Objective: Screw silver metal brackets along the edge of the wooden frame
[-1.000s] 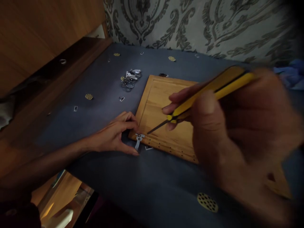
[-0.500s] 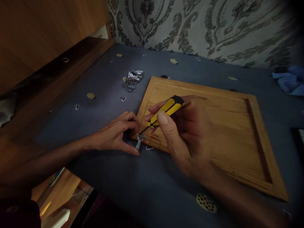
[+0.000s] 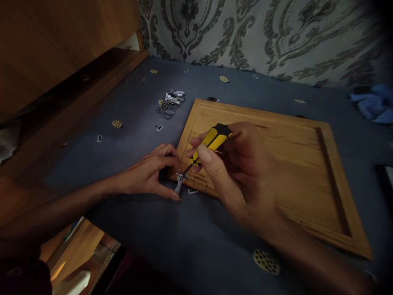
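A wall covered in pale wallpaper with dark scrolling ornament (image 3: 260, 45) stands behind a blue-grey work surface (image 3: 184, 241) printed with yellow, dark-spotted ovals (image 3: 266, 262). A brown wooden cabinet (image 3: 67, 41) borders the surface on the left side of the view.

A flat, rectangular, honey-coloured wooden panel (image 3: 301, 176) with a raised border lies on the surface, in the centre and right of the view. A small silver metal bracket (image 3: 179, 184) sits at the panel's near left corner, its lower end projecting past the near edge. A row of small dark holes runs along this edge, to the right of the bracket.

The left hand (image 3: 150, 174) is positioned at the corner, thumb and fingers curved in a C about the bracket. The thumb tip is at the bracket's lower end; whether the fingers clamp the part cannot be told. The right hand (image 3: 238, 176) grips a screwdriver with a yellow and black handle (image 3: 212, 141), fingers closed around the handle. The shaft slopes down to the bracket, with the tip at its upper part.

A cluster of loose silver metal fittings (image 3: 172, 100) lies beyond the panel's left edge. A crumpled blue cloth (image 3: 376, 104) lies at the far right.
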The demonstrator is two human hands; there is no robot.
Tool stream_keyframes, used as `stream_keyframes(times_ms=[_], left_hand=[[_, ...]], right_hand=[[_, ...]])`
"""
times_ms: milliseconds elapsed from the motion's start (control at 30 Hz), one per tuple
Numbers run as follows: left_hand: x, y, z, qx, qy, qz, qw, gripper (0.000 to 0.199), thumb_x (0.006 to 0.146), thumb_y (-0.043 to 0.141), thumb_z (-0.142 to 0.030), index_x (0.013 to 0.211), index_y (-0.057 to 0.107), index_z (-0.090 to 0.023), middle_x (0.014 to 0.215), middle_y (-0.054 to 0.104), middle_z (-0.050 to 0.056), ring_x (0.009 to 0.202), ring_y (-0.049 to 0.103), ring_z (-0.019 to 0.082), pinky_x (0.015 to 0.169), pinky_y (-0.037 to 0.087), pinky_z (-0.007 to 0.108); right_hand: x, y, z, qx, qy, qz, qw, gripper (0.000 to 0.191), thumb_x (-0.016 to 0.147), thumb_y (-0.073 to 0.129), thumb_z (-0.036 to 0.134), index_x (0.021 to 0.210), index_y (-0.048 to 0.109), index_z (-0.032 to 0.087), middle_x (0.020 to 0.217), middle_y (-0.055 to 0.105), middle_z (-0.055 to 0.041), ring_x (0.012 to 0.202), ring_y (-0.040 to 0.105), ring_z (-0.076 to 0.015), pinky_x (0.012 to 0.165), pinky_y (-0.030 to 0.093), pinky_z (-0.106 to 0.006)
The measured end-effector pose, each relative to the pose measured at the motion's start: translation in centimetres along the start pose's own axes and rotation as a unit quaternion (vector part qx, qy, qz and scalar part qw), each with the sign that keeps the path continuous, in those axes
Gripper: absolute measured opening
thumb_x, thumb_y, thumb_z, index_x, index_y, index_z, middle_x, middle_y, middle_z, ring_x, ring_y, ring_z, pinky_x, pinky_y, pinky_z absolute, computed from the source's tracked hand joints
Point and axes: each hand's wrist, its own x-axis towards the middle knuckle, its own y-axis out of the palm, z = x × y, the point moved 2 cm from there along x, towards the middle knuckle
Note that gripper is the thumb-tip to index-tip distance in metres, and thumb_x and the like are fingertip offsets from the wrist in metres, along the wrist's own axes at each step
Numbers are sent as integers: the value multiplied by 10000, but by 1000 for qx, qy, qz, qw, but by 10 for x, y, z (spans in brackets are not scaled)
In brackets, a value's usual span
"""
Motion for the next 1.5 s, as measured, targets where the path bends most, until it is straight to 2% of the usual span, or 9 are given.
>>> stream_keyframes(times_ms=[133, 233, 400, 500, 700, 933, 1100, 1300, 1500], left_hand=[[0, 0, 1, 4, 0, 0, 1000, 490, 827, 895, -651, 1004, 708, -234, 1135, 626, 62, 1142, 597, 299, 982, 537, 432], [1, -1, 1, 10, -3, 0, 1000, 483, 815, 915, -629, 1012, 721, -233, 1169, 641, 74, 1203, 591, 323, 1037, 522, 460], [0, -1, -1, -8, -9, -3, 1000, 499, 829, 893, -648, 1037, 719, -228, 1148, 629, 58, 1160, 594, 306, 1012, 524, 445], [0, 0, -1, -19, -5, -14, 1000, 510, 839, 866, -683, 1008, 710, -229, 1092, 615, 37, 1084, 591, 273, 954, 525, 412], [0, 0, 1, -13, -8, -5, 1000, 502, 816, 901, -657, 995, 706, -230, 1114, 622, 46, 1102, 591, 277, 962, 524, 419], [-2, -1, 2, 2, -7, 2, 1000, 479, 803, 931, -609, 1008, 715, -235, 1163, 645, 58, 1197, 592, 305, 1034, 520, 451], [-1, -2, 0, 5, -19, 1, 1000, 496, 804, 928, -612, 1038, 719, -228, 1188, 639, 59, 1189, 594, 300, 1034, 525, 453], [0, -2, 1, -7, -14, 7, 1000, 482, 817, 921, -607, 1043, 721, -231, 1163, 622, 65, 1295, 562, 336, 1142, 479, 508], [-1, -3, 0, 0, -25, 13, 1000, 480, 798, 944, -586, 1039, 723, -235, 1227, 637, 68, 1314, 558, 336, 1161, 473, 515]], right_hand=[[4, -4, 4, -43, 13, 33, 998, 66, 1062, 643, 289, 1121, 615, 299, 1088, 711, -54, 973, 742, -235, 768, 692, -388], [8, -6, 8, -39, 14, 54, 998, 48, 1060, 638, 282, 1014, 624, 285, 1032, 694, -48, 979, 732, -232, 746, 675, -364], [14, -5, 8, 42, -10, 49, 998, 153, 1012, 772, 299, 910, 662, 266, 890, 708, 17, 829, 716, -166, 713, 641, -302], [15, -6, 8, 2, -37, 18, 999, 218, 964, 838, 366, 860, 681, 258, 855, 719, 21, 767, 686, -158, 667, 600, -305], [16, -9, 7, 33, 38, 11, 999, 377, 855, 930, 492, 824, 627, 269, 719, 691, 51, 583, 623, -134, 482, 504, -262], [19, -12, 8, 53, 16, 56, 997, 161, 940, 862, 359, 936, 728, 270, 811, 706, 39, 659, 685, -138, 615, 596, -284], [17, -14, 11, 48, 43, 65, 996, 240, 942, 865, 396, 837, 716, 240, 845, 737, 18, 660, 708, -136, 572, 580, -274], [16, -18, 20, 4, 24, 0, 1000, 180, 962, 851, 410, 951, 750, 262, 823, 726, 49, 652, 693, -109, 613, 587, -250], [16, -16, 14, 18, 18, 21, 999, 229, 944, 859, 470, 928, 742, 275, 786, 689, 49, 609, 688, -117, 564, 586, -264]])
